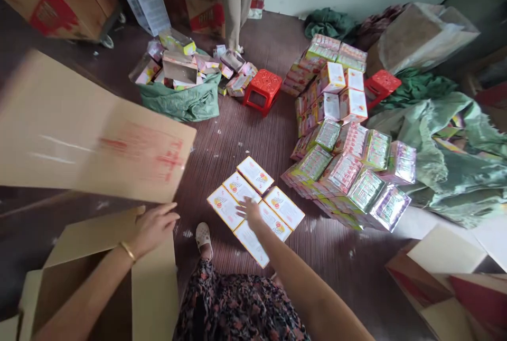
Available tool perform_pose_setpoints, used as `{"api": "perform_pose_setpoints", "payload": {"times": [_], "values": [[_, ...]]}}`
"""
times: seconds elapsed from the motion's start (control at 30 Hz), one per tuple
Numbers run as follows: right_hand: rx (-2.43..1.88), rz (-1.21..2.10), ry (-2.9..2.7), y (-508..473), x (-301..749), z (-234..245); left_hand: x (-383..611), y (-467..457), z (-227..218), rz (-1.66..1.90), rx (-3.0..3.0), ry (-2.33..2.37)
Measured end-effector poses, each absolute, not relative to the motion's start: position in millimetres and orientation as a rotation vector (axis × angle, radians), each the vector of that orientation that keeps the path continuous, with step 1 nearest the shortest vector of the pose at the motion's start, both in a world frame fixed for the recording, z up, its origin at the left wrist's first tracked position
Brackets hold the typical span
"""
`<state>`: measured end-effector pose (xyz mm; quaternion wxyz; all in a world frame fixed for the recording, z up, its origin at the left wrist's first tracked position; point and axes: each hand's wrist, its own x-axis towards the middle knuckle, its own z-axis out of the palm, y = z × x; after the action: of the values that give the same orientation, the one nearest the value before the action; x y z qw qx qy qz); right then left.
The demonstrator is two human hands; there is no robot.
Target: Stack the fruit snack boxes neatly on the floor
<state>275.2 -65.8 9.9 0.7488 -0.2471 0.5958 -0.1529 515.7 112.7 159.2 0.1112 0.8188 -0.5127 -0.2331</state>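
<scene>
My left hand (156,227) is above an open cardboard carton (154,283), fingers stretched out and holding nothing that shows. A large cardboard sheet or box side (99,130) with red print fills the left, its lower edge just above those fingers; whether they touch is unclear. My right hand (250,211) hangs with spread fingers over several white boxes (257,172) with yellow edges, laid side by side on the floor. Its fingers appear at or just above the box tops; contact cannot be made out.
Stacks of colourful packets (348,172) stand to the right, by a green sack (431,145). Red stools (263,90) sit beyond. At the back, a green sack (182,101) holds crumpled boxes, and a person (235,3) stands behind it. Another open carton (447,277) is at lower right.
</scene>
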Motion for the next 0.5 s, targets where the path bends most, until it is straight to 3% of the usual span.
{"api": "perform_pose_setpoints", "payload": {"times": [0.1, 0.33, 0.43, 0.5], "values": [[-0.493, -0.344, 1.577, -73, 164, -2, 474, 120, 131, -0.888, 2.386, -1.763], [-0.341, -0.294, 1.986, -30, 4, -34, 434, 126, 67, -1.494, 2.54, -1.664], [-0.26, -0.236, 2.01, 1, -11, -63, 436, 95, 30, -1.502, 2.638, -1.523], [-0.227, -0.191, 1.979, 19, -11, -86, 439, 62, 11, -1.303, 2.72, -1.458]]}}
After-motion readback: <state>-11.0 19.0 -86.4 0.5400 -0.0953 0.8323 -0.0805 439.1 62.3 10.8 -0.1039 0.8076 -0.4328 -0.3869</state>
